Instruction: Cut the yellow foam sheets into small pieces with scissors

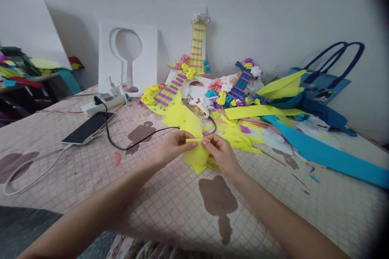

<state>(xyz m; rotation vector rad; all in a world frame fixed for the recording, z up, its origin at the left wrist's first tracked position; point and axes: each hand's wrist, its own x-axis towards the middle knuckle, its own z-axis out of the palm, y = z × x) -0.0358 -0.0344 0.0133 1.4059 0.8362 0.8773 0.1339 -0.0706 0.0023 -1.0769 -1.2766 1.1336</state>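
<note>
Two hands meet on one yellow foam piece (199, 151), held just above the quilted surface near the middle of the view. Left hand (172, 147): thumb and fingers pressed together on the piece's top left edge, pinching it. Right hand (220, 153): fingertips closed on the top right edge, also pinching. Between the two grips the top edge looks folded or rolled over; cannot tell which. Rest of the piece hangs down between the hands, lower corner close to the surface.

Surface: pinkish checked bed cover (170, 202) with brown printed shapes. Whether it lies on a bed or a table is not clear.

Just behind the hands: pile of yellow foam scraps (237, 135), with a larger yellow sheet (182, 115) beside it. White glue gun (202, 105) lies just beyond the sheet; a black cable (133, 143) runs leftward from that area to a white power strip (105, 103). Dark phone (88, 127) lies face up near the strip, a white cable (33, 174) looping off to the left.

Further back, against the wall: three guitar-shaped crafts trimmed with foam flowers, one upright yellow guitar (198, 44), one slanted yellow guitar (167, 93), one blue guitar (240, 87). White foam board (148, 52) with a guitar-shaped cut-out stands left of them.

Right side: long blue foam strip (328, 156) lying diagonally, and a blue bag (325, 89) with dark handles at the wall.
</note>
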